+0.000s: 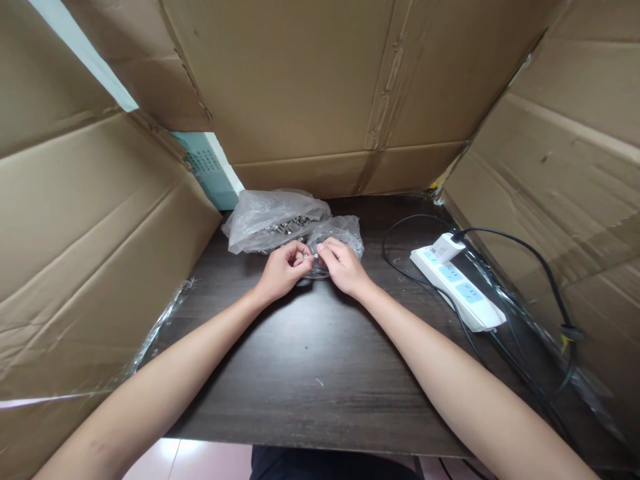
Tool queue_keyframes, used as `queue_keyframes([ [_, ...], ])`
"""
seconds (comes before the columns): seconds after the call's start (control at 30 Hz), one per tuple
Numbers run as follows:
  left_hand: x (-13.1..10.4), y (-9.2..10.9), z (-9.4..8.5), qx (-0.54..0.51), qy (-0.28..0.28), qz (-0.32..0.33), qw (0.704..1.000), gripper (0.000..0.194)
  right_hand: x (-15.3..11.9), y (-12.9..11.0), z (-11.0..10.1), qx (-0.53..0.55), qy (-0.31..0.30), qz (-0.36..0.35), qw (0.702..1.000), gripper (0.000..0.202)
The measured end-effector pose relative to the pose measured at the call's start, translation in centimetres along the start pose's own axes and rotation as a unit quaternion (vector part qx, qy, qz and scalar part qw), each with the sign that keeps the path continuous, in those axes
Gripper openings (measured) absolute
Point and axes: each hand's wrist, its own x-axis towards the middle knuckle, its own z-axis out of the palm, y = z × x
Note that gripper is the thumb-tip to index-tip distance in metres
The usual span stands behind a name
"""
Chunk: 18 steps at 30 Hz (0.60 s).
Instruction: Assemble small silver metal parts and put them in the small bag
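My left hand (285,268) is closed, its thumb and fingers pinching a small shiny metal piece (307,257). Close beside it, my right hand (342,264) is also closed, with its fingertips on a tiny piece (316,257) between the two hands. Exactly how the pieces meet is too small to tell. Behind my left hand lies an open plastic bag (273,213) with many small metal parts (295,225) showing in its mouth. A second clear plastic bag (347,231) lies behind and under my hands, its contents mostly hidden.
A white power strip (460,283) with a plugged-in white adapter (447,248) lies on the dark table (300,373) at the right. Black cables (533,252) loop around it. Cardboard walls (310,80) enclose the back and both sides. A pale green box (207,167) stands at the back left.
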Motion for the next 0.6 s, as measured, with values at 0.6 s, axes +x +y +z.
queue_keyframes([
  [0.6,-0.12,-0.07,0.1,-0.021,-0.014,0.019,0.999,0.023,0.06,0.39,0.23,0.009,-0.003,0.001,1.0,0.035],
])
